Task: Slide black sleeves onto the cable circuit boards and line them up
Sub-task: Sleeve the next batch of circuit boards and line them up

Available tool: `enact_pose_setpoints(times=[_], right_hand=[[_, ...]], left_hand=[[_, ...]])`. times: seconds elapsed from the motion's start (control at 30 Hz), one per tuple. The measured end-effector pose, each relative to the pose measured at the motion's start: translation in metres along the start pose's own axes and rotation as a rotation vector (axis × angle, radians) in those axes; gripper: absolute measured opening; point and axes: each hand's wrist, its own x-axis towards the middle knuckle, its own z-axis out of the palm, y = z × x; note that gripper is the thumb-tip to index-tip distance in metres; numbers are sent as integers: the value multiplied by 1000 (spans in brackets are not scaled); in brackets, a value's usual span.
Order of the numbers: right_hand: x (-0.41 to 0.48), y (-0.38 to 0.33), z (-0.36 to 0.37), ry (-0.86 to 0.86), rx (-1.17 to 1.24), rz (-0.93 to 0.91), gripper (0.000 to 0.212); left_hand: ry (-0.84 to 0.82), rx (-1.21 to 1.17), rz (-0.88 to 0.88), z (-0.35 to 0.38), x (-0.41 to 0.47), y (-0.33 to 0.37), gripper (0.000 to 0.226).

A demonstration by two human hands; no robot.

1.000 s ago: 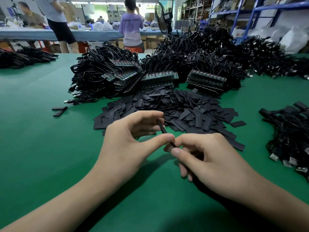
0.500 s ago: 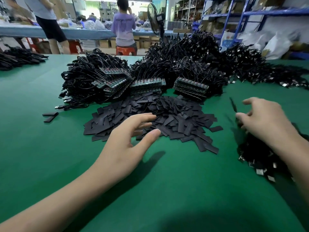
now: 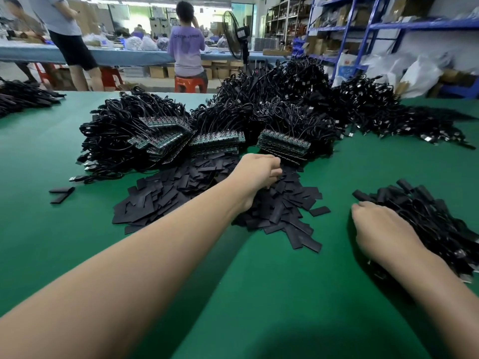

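Note:
A heap of flat black sleeves [image 3: 207, 193] lies on the green table [image 3: 272, 294] in the middle of the head view. Behind it stand stacks of green circuit boards [image 3: 283, 145] wired to tangled black cables [image 3: 285, 99]. My left hand [image 3: 256, 172] reaches far forward, its fingers bent down onto the sleeves right at the front edge of the right-hand board stack; its fingertips are hidden. My right hand [image 3: 381, 229] rests with loosely curled fingers against the left side of a pile of sleeved cables [image 3: 435, 218], and nothing shows in it.
Two loose sleeves [image 3: 61, 194] lie apart at the left. More cable heaps sit at the far left [image 3: 23, 97] and back right [image 3: 414, 117]. People stand and sit at a blue table [image 3: 124, 57] behind, beside a fan [image 3: 234, 35] and blue shelving [image 3: 388, 24].
My hands parted after working one sleeve together. The right hand carried the sleeved piece to the right-hand pile and now rests there; the left hand reached forward to the board stack.

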Motion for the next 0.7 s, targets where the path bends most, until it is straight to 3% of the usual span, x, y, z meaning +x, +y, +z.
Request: enact_pose_setpoints(times=[0.1,0.23,0.4,0.53,0.7], right_hand=[[6,3,-4,-29,15,10,18],[31,-27,-4,150,333,-42,32],[39,-66,9,270,686,-65,49],[43,-67,23,191,747,-76,50],[42,-71,21,228,764,-96,47]], left_hand=[[48,-175,-49,18,24,10,11],[120,-328,-75,36,55,21,14],[191,-318,-127,50,75,24,30],[213,-333,-146,56,84,27,32],[213,-409,-164,61,94,31,27]])
